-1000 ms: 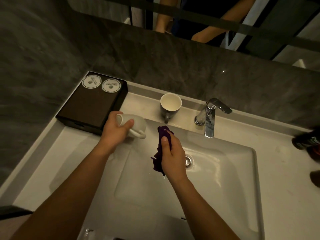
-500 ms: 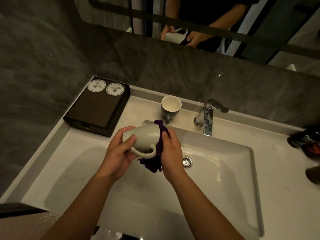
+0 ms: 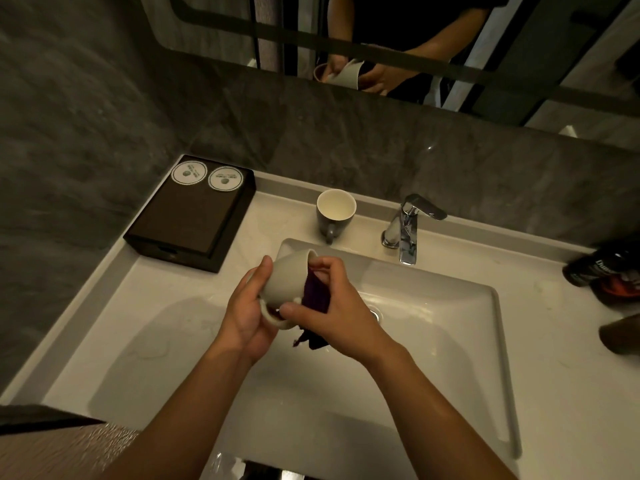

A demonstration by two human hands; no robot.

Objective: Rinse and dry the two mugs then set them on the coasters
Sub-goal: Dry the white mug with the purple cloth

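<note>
left hand [image 3: 242,317] holding mug [image 3: 287,282], right hand [image 3: 332,306] pressing cloth [image 3: 316,296]

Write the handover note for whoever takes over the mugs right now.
Left hand: holds the light mug tipped over the sink.
Right hand: presses the purple cloth against that mug, fingers at its rim.
Grey mug: upright on the ledge left of the faucet, untouched.
Two coasters: on the dark box at back left, both bare.
Done: light mug is being dried; the faucet shows no running water.
Left: finish drying it, dry the grey mug (whether it is rinsed is unclear), set both on the coasters.
</note>
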